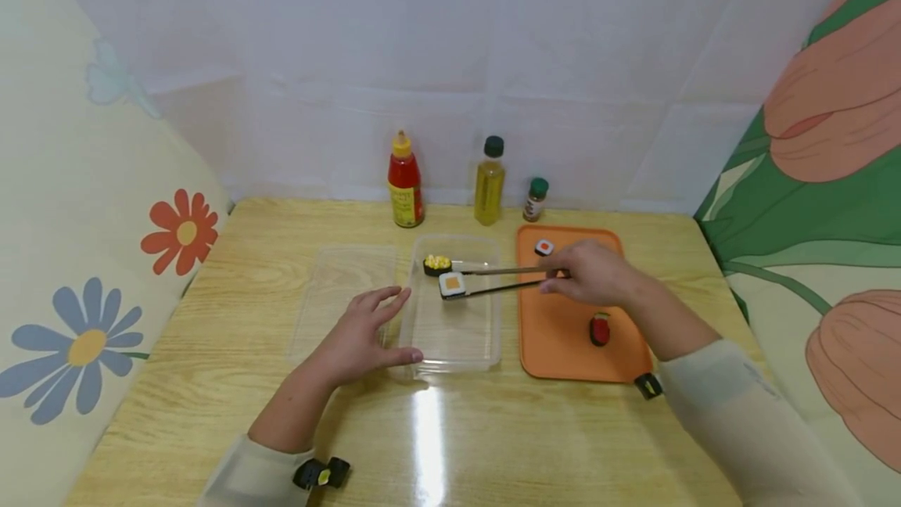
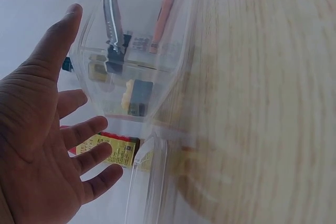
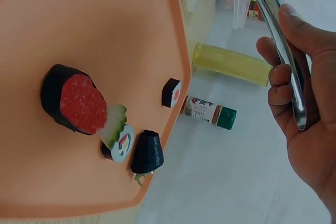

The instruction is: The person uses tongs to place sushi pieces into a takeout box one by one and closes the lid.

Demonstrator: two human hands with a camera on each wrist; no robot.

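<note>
My right hand (image 1: 587, 272) grips slim metal tongs (image 3: 286, 59), which reach left over a clear plastic container (image 1: 457, 366). Between the tongs' tips is a white sushi roll (image 1: 452, 283) with an orange centre; whether it touches the container's floor I cannot tell. Just behind it, inside the container, sits a corn-topped sushi piece (image 1: 437, 264). My left hand (image 1: 362, 339) has its fingers spread beside the container's left wall, the thumb by the front left corner. In the left wrist view the left palm (image 2: 39, 129) holds nothing.
An orange tray (image 1: 563, 350) at right bears a red-topped sushi (image 1: 600, 329), a small roll (image 1: 544, 246), another roll (image 3: 122, 145) and a dark cone-shaped piece (image 3: 147, 153). A clear lid (image 1: 331, 280) lies at left. Behind stand a sauce bottle (image 1: 405, 190), oil bottle (image 1: 489, 186) and spice jar (image 1: 535, 200).
</note>
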